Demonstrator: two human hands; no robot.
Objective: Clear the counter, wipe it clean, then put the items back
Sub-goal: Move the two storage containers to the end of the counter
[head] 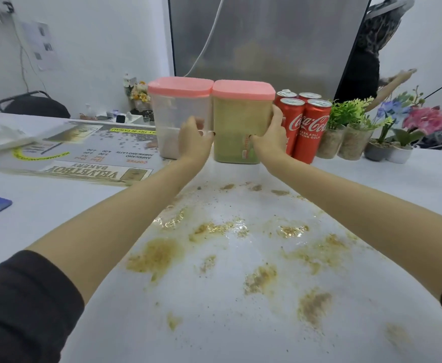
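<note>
Here the green-filled container (240, 124) sits gripped between both hands' fingers (276, 119).

White walls (88, 35), grey steel panel (267, 43) behind counter, black chair (35, 106) far left, possibly papers (40, 44) pinned up

The worktop (371, 195) looks like smooth white laminate, pretty glossy where the light catches it, but it's smeared with gritty, wet-looking tan patches (157, 255). Both containers are clear plastic with matt pink plastic lids: the left container (170, 119) is see-through with pale powder at the bottom, the right container (238, 127) is packed with something grainy and olive-green. The cans (307, 127) are shiny red metal with silvery tops. The menu sheet (83, 150) is printed paper, seemingly laminated. Behind stands a dull brushed-metal panel (267, 35). The sleeve (20, 310) is dark matt cloth.
</note>
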